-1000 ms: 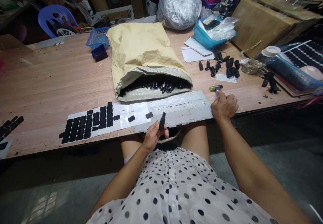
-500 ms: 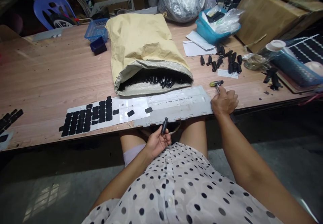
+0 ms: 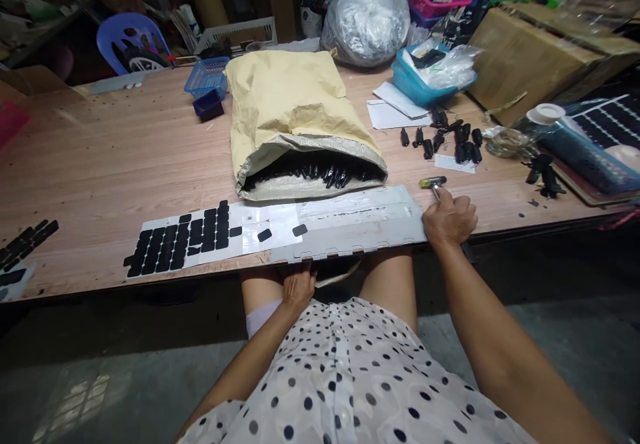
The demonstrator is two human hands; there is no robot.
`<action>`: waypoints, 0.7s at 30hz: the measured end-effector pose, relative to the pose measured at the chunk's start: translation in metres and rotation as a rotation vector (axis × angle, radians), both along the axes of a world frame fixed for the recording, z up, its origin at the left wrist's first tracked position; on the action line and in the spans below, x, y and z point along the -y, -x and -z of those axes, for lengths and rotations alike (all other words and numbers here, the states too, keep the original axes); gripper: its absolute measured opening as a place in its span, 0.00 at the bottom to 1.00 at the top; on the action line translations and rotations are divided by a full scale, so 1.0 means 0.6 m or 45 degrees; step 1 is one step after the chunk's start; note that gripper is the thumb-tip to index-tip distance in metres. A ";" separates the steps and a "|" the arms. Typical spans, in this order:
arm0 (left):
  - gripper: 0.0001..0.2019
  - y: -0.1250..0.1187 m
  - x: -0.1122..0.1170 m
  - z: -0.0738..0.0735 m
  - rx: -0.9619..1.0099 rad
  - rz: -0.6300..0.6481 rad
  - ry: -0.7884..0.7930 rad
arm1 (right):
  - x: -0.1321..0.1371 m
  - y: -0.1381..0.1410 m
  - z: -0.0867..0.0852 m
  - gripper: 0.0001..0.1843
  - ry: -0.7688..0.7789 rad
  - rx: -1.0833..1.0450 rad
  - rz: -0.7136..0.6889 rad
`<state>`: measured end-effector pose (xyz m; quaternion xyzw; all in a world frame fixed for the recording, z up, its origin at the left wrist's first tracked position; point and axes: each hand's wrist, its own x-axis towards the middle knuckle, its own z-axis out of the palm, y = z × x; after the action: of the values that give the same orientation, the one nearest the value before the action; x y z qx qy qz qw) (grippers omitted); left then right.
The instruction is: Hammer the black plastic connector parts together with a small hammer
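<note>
— Since everything sits on it, take the long light-brown wooden table (image 3: 125, 157) first. Its near edge runs right across your lap, and its widest free stretch lies left of the sack.

— And the sack?

— That tan paper sack (image 3: 295, 97) lies on its side mid-table, mouth towards you, with small black plastic parts (image 3: 325, 174) showing inside. Just in front of the mouth lies the long grey-white backing sheet (image 3: 360, 221), its near side at or just over the table edge.

— How far along is the sheet?

— By my reading, well over half. A block of black rectangular pads (image 3: 185, 234) covers only the left end, and two stray pads (image 3: 263, 235) sit alone past it. The right half shows none.

— My hands?

— Your right hand (image 3: 449, 219) rests on the table edge at the sheet's right end, fingers curled nearly closed. The metal shank of a small yellow-and-black-headed tool (image 3: 433, 182) runs in at your thumb. Whether you grip it or only touch it, I cannot tell. Your left hand (image 3: 299, 289) is down in your lap just under the table edge, knuckles up and fingers tucked out of sight, so I cannot tell if it holds anything.

— Room to move?

— Open to your left. To the right, a cluster of loose black parts (image 3: 450, 141) lies behind the tool, with boxes and trays beyond.
</note>
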<state>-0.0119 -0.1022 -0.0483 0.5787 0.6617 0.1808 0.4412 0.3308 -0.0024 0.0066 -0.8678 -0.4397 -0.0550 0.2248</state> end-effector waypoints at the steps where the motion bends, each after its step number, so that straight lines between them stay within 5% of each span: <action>1: 0.09 0.001 0.007 -0.007 -0.029 0.071 -0.043 | 0.000 0.000 0.000 0.22 0.014 -0.009 -0.002; 4: 0.05 -0.008 0.022 -0.042 0.069 0.322 -0.234 | 0.001 -0.002 0.003 0.22 0.014 -0.010 -0.011; 6: 0.06 -0.020 0.007 -0.072 0.241 0.342 -0.366 | 0.001 -0.002 0.008 0.22 -0.020 0.027 -0.009; 10: 0.05 -0.041 -0.123 -0.130 0.346 0.034 -0.531 | 0.000 -0.003 0.018 0.21 -0.089 0.091 -0.005; 15: 0.06 -0.056 -0.329 -0.166 -0.125 -0.308 -0.503 | -0.002 0.002 0.016 0.21 -0.075 0.083 -0.010; 18: 0.10 -0.064 -0.386 -0.163 -0.230 -0.403 -0.447 | -0.002 0.007 0.012 0.21 -0.057 0.085 -0.005; 21: 0.10 -0.061 -0.394 -0.155 -0.149 -0.463 -0.437 | -0.002 0.011 0.010 0.21 -0.059 0.092 0.002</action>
<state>0.0246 0.1340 0.0448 0.5261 0.7389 0.3328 0.2577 0.3241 -0.0013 0.0004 -0.8601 -0.4455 -0.0967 0.2289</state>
